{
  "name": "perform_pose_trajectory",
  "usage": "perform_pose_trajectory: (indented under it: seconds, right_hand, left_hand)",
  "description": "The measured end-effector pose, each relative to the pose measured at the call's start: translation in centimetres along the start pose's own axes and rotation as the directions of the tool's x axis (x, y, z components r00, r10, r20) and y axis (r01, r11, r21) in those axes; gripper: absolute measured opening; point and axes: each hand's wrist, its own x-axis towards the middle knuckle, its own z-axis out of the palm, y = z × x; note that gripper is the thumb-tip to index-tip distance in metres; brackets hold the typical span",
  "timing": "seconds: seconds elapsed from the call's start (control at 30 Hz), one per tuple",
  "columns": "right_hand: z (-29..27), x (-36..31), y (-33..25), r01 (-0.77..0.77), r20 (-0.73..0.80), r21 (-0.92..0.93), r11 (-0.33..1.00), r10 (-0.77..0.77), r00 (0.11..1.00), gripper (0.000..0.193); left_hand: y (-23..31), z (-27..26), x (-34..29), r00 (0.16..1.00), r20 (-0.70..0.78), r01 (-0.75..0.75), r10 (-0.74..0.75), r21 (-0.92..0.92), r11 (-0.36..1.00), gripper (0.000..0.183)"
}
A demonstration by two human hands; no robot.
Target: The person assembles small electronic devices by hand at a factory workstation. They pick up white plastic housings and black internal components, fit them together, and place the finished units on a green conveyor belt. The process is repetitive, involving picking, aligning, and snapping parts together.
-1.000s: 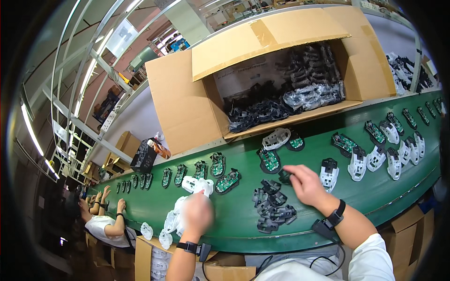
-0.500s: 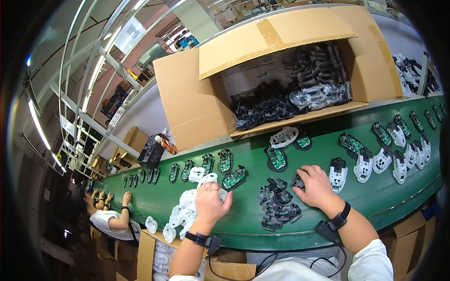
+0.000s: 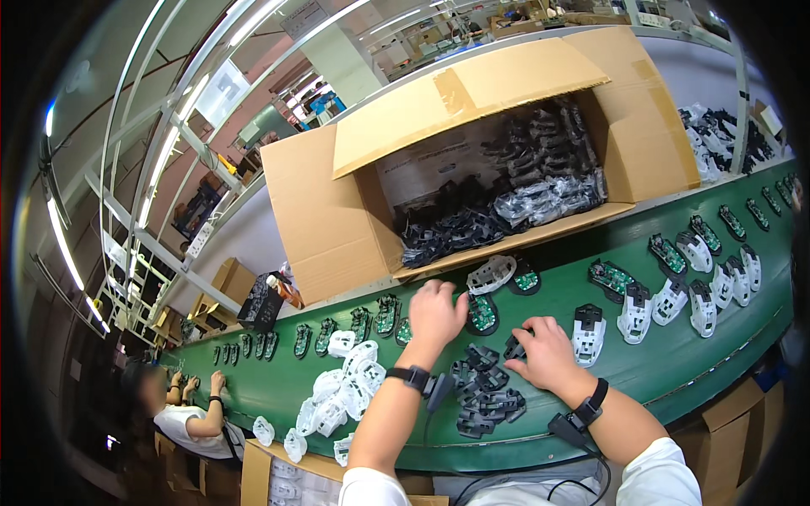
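Left hand (image 3: 436, 314) moved up — touching circuit board (image 3: 483, 313).

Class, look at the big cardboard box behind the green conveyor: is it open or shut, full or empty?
Open and partly full: the cardboard box lies tipped, flaps spread, with black plastic parts piled inside.
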Motion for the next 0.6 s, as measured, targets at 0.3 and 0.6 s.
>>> perform_pose_trajectory:
  seconds: [0.3,0.6]
  right_hand:
    - [-0.5,0.0,0.6,0.01,-0.006,-0.04,0.999,-0.011,1.0,0.06]
    - [0.7,0.7,-0.1,0.007,-0.06,-0.07,0.998,-0.011,0.998,0.05]
  left_hand:
    - [6.8,5.9,6.3,0.926,0.371,-0.115,0.07,0.101,0.988,0.043]
    - [5.0,-5.2,-4.5,0.947,-0.134,-0.321,0.292,-0.326,0.889,0.062]
